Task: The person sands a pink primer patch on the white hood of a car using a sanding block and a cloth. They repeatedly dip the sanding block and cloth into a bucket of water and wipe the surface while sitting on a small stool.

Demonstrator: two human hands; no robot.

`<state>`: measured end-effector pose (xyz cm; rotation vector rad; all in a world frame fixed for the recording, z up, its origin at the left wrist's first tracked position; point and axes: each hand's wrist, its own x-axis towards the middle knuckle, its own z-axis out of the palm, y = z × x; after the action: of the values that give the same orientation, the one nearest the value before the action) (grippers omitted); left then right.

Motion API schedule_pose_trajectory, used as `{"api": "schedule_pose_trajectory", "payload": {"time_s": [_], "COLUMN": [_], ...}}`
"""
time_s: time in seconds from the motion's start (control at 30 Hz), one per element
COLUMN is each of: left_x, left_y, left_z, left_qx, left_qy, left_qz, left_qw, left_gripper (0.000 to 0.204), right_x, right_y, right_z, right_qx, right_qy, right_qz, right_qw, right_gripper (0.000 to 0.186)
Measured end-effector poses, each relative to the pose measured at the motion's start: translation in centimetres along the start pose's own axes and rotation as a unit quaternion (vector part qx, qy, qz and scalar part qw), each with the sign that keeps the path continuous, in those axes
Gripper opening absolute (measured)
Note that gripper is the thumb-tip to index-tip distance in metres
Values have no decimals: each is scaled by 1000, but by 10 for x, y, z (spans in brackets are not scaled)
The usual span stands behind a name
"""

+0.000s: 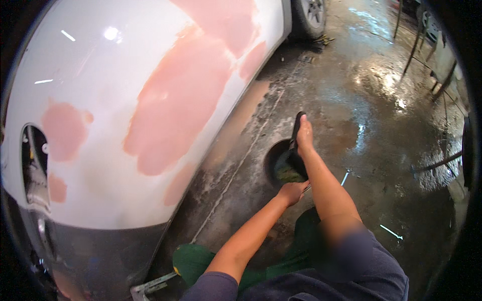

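A dark round bucket (271, 163) stands on the wet floor in front of me, with murky greenish water low inside it. My right hand (304, 136) is closed round a long, flat black block (296, 131), raised over the bucket's far right side. The block's kind is hard to make out, and its lower end merges with the dark of the bucket. At the near rim, the fingers of my left hand (292, 193) are curled and appear to grip the bucket; their tips are partly hidden.
To the left stands a white car panel (105, 195) with several pinkish filler patches (175, 100) and an open recess (35, 165). A dark lower bumper (100, 251) juts near my left knee (193, 260). A wheel (309, 17) is farther off. Thin metal legs (414, 50) stand at right.
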<state>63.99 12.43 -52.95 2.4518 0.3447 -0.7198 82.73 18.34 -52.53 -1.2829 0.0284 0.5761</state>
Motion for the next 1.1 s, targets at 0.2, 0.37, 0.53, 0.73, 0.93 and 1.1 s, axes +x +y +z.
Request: {"api": "schedule_pose_trajectory", "payload": {"time_s": [0.2,0.37,0.53,0.73,0.93,1.1], "left_x": [-58,-183,-227,-185,-172,-174], "left_y": [-21,-43,-47,-55,-79,-89], "left_z": [-118,-330,-459,-473,-441,-426], "left_qx": [305,493,662,723,726,720], "left_qy": [186,363,418,413,385,377], "left_qz": [91,-200,-212,-249,-205,-191], "left_qw": [930,765,585,495,532,550], "left_gripper": [46,80,80,80,82,86], "right_x": [17,27,45,43,42,51], "right_y": [-3,9,20,10,11,22], "right_z": [-3,-35,-48,-61,-73,-69], "right_qx": [-148,-206,-142,-119,-142,-153], "right_qy": [14,50,111,64,55,67], "right_qz": [-187,-191,-212,-142,-150,-169], "right_qw": [971,958,960,981,977,971], "right_gripper": [72,71,70,72,72,72]}}
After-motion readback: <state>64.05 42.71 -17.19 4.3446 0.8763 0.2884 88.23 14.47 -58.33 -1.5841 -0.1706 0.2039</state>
